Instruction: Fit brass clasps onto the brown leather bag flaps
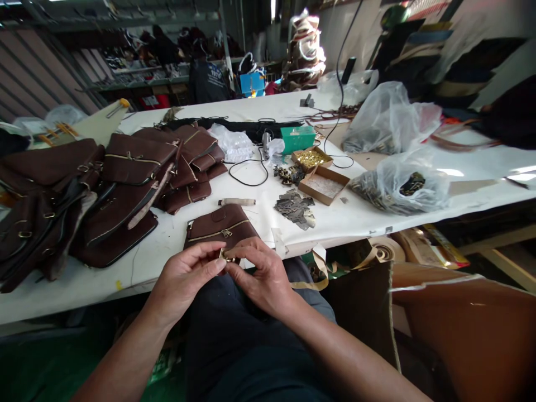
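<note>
My left hand (186,276) and my right hand (262,273) meet in front of my lap, at the table's near edge. Between their fingertips is a small brass-coloured metal fitting (226,257), pinched from both sides; fingers partly cover it, so its exact kind is unclear. Just beyond lies a dark brown leather bag piece (218,226) with a brass zip, its near end hidden by my hands. A pile of flat grey metal plates (295,209) lies to the right of it. Behind the bag piece rests a short wrapped tool or roll (237,201).
Brown leather bags (129,184) are heaped on the left of the white table (167,251). Cardboard trays (324,184), one with gold-coloured bits, stand near a green box (297,139). Plastic bags of metal parts (397,184) sit at right. A large open carton (460,324) stands below right.
</note>
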The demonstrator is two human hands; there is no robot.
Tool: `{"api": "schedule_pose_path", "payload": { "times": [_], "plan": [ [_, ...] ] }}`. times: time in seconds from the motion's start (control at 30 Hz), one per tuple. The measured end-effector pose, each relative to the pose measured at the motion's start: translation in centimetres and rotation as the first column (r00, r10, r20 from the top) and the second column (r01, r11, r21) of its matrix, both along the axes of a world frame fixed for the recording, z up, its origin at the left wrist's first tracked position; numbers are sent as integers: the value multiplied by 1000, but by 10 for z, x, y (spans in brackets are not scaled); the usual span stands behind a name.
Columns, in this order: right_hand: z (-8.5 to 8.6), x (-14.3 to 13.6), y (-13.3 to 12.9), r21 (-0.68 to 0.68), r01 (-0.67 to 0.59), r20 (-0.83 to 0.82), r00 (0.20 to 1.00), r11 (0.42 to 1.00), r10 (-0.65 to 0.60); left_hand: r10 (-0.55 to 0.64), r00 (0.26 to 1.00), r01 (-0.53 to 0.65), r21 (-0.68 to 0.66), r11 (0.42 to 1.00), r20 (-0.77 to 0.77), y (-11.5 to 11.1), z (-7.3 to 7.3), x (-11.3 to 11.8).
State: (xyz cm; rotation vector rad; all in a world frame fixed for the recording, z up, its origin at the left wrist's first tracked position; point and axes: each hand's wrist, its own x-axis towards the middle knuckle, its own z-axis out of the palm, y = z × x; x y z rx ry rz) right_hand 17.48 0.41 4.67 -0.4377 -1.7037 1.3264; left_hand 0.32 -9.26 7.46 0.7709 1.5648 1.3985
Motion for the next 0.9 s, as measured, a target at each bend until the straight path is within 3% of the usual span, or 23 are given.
{"api": "schedule_pose_path", "payload": {
  "times": [0.2,0.33,0.4,0.47,0.67,0.9],
  "plan": [
    [-3,2,1,-159,9,-62,998,987,-19,-65,997,67,71,995,-30,-4,5,2],
    [-11,3,-6,-426,-95,-170,985,900,24,-48,985,66,105,992,-165,-4,4,8],
    [-14,4,-9,-489,-158,-225,973,858,51,-69,969,101,124,987,-239,-3,5,10],
    [-15,4,-9,-492,-192,-259,964,849,67,-94,949,140,136,981,-300,-2,8,11],
    [-12,9,-2,-389,-183,-199,974,903,112,-159,938,189,70,979,-309,-5,15,9],
    [-10,14,5,-345,-292,-204,951,892,232,-231,914,268,68,961,-334,-11,13,7]
  ]
}}
